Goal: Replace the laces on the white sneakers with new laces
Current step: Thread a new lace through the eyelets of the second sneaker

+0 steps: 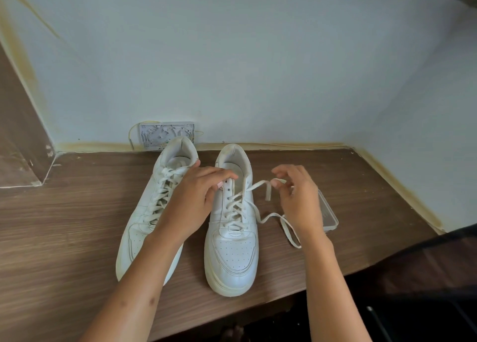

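Two white sneakers stand side by side on the wooden table, toes toward me. The left sneaker [144, 220] is fully laced. On the right sneaker [233, 248] the top eyelets are bare and its off-white lace [260, 186] runs loose to the right. My left hand [196, 199] holds the upper eyelet flap of the right sneaker, fingers curled over it. My right hand [299, 197] pinches the loose lace near its end, to the right of the shoe. A second lace end [289, 230] trails on the table under my right wrist.
A clear plastic box [329, 215] lies on the table behind my right hand. A grey wall plate [165, 132] with a thin yellow wire sits at the wall behind the shoes. The table [64, 238] ends at a front edge near me; a brown panel stands left.
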The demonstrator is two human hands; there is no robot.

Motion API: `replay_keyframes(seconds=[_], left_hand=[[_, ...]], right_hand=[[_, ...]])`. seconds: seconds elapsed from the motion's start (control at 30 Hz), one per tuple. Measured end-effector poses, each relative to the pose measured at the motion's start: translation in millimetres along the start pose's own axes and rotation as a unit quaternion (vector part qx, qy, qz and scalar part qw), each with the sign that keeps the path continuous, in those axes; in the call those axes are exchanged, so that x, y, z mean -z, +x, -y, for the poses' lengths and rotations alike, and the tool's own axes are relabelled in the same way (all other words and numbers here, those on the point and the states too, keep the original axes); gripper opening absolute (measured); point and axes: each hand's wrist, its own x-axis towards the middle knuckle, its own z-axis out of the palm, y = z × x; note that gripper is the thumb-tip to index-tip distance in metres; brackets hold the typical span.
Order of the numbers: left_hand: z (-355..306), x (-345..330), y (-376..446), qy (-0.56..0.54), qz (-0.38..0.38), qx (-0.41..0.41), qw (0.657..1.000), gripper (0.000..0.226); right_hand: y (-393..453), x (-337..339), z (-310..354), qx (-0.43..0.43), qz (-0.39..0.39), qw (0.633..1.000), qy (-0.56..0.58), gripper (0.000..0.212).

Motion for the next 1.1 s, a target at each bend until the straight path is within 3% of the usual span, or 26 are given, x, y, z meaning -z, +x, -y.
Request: replay_keyframes(seconds=[0.1,0.23,0.43,0.57,0.63,0.73,0.8,0.97,1.1], left_hand=[[1.4,0.2,-0.5,-0.004,0.005,-0.001,1.000,0.047],[1.5,0.1,-0.4,-0.010,0.008,0.002,1.000,0.046],[-0.7,0.7,-0.4,-0.022,0.001,-0.006,1.000,0.043],[-3.9,1.9,-0.8,-0.020,-0.004,-0.010,1.000,0.042],[-4.5,1.4,-1.0,-0.017,-0.003,-0.008,1.000,0.043],[-4.9,1.0,-1.3,-0.020,0.002,-0.009,1.000,0.043],[-3.8,2.6,-0.4,-0.022,0.013,-0.012,1.000,0.044],[-3.9,7.9,1.7,-0.020,0.066,0.008,0.998,0.046],[-8.2,11.7,2.0,-0.019,0.062,0.017,0.998,0.045]], right_hand=[[-5.4,36.7,4.9,-0.100,-0.010,0.995,0.002,0.015],[-33.7,80.5,3.0,-0.247,0.087,0.962,-0.081,0.013],[-78.7,65.2,-7.2,-0.368,0.159,0.898,-0.180,0.021],[-83.5,47.2,-5.2,-0.338,0.158,0.905,-0.203,0.017],[-83.0,48.3,-0.4,-0.328,0.193,0.903,-0.201,0.021],[-79.0,58.5,15.3,-0.366,0.319,0.873,-0.050,0.024],[-72.4,63.4,31.6,-0.334,0.340,0.877,0.048,0.022],[-48.7,57.6,60.9,-0.221,0.235,0.924,0.206,0.017],[-36.1,30.1,65.6,-0.157,0.121,0.963,0.180,0.009]])
